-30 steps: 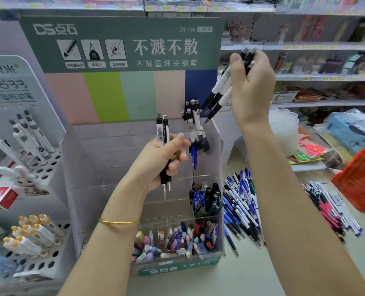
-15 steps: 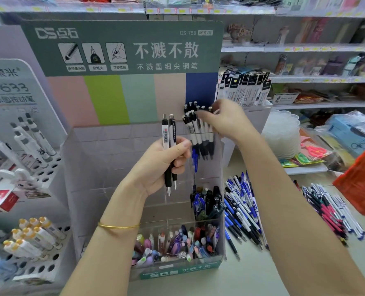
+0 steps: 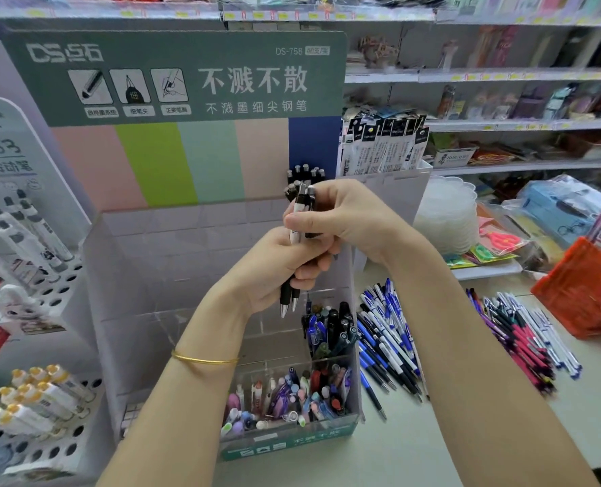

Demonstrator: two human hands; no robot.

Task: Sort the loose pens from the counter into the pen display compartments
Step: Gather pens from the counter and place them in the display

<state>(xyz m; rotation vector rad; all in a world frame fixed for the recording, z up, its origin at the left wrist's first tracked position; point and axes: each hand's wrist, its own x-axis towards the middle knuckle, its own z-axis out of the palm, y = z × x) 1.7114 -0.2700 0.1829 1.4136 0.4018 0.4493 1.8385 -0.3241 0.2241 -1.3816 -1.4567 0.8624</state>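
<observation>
The left hand (image 3: 274, 272) gripped two pens (image 3: 299, 219) around their lower barrels, fingers curled, tips pointing down. One pen had a white barrel and the other a black one; both stood nearly upright and side by side. The right hand (image 3: 348, 219) pinched the upper ends of the same two pens between thumb and curled fingers, so that both hands met on them. The pair was held in front of the pen display (image 3: 172, 261), a clear tiered stand on the counter (image 3: 432, 444), just below its top right compartment, where black-capped pens (image 3: 304, 174) stood upright. The middle right compartment held blue and black pens (image 3: 330, 328), and the front compartment held mixed pastel pens (image 3: 285, 398). A pile of loose pens (image 3: 387, 332) lay on the counter just beside the display's right wall, with a second pile (image 3: 524, 339) further right, near an orange basket (image 3: 580, 293). A gold bracelet (image 3: 204, 360) circled the left wrist.
</observation>
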